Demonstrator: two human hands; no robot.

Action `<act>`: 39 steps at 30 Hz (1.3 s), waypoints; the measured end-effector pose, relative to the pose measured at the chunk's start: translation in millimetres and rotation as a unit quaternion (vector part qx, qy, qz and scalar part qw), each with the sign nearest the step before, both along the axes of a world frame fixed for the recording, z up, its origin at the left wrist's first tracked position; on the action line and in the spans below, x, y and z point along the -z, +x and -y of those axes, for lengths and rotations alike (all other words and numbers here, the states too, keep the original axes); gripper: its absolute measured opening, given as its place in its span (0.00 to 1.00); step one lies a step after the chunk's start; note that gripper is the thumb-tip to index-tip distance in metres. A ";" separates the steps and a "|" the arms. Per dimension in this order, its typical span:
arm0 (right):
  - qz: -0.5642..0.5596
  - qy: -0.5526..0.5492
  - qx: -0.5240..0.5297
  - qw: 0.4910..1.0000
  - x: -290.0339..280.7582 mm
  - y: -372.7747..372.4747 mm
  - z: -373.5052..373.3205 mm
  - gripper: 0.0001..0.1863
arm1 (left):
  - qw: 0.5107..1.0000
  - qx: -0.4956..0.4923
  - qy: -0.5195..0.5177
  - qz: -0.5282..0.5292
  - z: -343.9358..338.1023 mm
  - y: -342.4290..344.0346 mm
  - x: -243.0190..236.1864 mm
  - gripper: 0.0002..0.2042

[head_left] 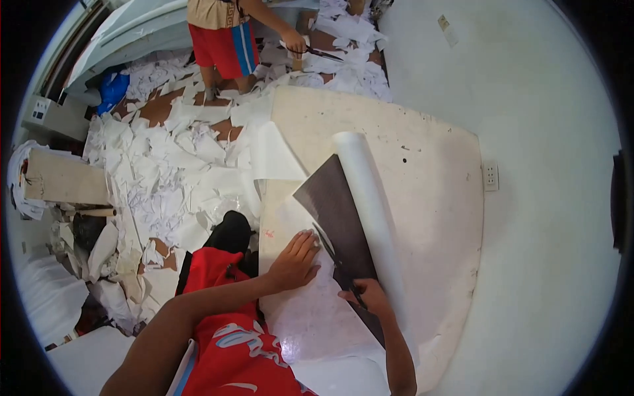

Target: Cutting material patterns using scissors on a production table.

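My right hand grips a pair of scissors by its black handles. The blades are spread and point away from me to the left. They lie along the left edge of a dark brown sheet, whose white side curls into a long roll on its right. My left hand lies flat, fingers stretched out, on pale sheet material beside the blades. All of this rests on a worn cream board. Whether the blades have material between them, I cannot tell.
Heaps of white scraps cover the floor at left. At the far side another person in red shorts holds scissors. A pale wall with a socket stands right of the board. A box and bags are at left.
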State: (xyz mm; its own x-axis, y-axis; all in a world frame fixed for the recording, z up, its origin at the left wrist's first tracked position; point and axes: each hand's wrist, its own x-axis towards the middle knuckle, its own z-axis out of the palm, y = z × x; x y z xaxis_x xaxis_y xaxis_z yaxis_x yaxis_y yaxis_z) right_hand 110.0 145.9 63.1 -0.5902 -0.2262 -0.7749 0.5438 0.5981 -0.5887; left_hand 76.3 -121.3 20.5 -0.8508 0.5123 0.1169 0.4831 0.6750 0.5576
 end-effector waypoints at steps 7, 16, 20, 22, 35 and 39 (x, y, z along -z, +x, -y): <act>-0.054 0.034 -0.063 0.996 2.8 -22.8 -8.8 0.26 | 1.000 0.002 -0.026 -0.016 -1.7 -2.0 0.6 0.23; -0.051 -0.018 -0.060 0.997 16.9 -36.9 -9.8 0.25 | 0.999 -0.012 -0.038 -0.017 -1.0 -3.5 0.4 0.23; -0.033 0.001 -0.064 0.997 14.3 -47.1 -9.8 0.26 | 0.999 -0.003 -0.048 -0.023 -3.8 -3.7 0.5 0.23; -0.043 -0.004 -0.074 0.996 7.8 -57.5 -3.3 0.26 | 0.999 -0.003 -0.043 -0.021 -2.6 -5.0 -1.1 0.23; -0.105 -0.108 0.005 0.989 -16.4 -60.7 85.1 0.22 | 0.990 0.091 -0.089 -0.068 24.5 -8.3 9.1 0.21; -0.033 -0.163 0.248 0.954 -66.2 50.6 83.5 0.14 | 0.990 0.133 0.036 0.015 128.1 -28.3 4.1 0.18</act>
State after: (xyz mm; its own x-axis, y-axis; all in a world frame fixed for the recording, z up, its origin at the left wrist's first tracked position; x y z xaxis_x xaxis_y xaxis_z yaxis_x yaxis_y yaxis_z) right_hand 160.6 62.4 129.4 -0.7328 -0.1300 -0.6679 0.6671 0.0557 -0.7428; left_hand 47.9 -249.3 16.4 -0.6908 0.7098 0.1380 0.6212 0.4849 0.6156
